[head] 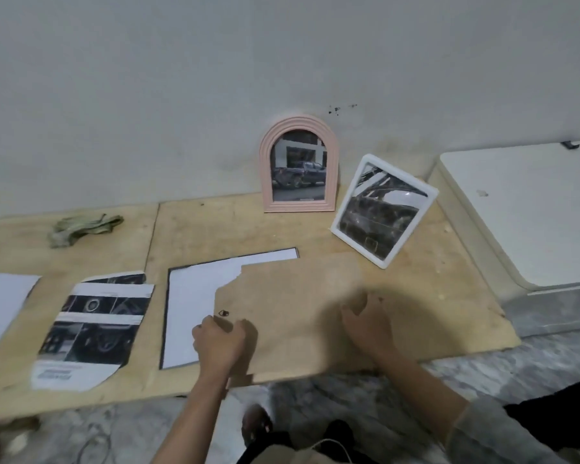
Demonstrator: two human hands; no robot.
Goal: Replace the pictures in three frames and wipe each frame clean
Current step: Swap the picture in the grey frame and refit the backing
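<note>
A black-edged frame (166, 316) lies face down on the plywood, with white paper (195, 296) showing in it. A brown backing board (292, 303) with a chipped corner sits partly over it, shifted to the right. My left hand (220, 339) grips the board's left edge near a small metal hanger (224, 312). My right hand (365, 321) holds the board at its right side, fingers curled. A pink arched frame (267, 169) with a truck photo leans on the wall. A white frame (384, 261) with a dark photo leans beside it.
Cut-out black-and-white prints (94, 326) lie left of the frame, and a white sheet (0, 303) lies at the far left. A crumpled greenish cloth (81, 227) rests at the back left. A white slab (529, 209) lies at the right. Marble floor (349, 396) borders the plywood (215, 226).
</note>
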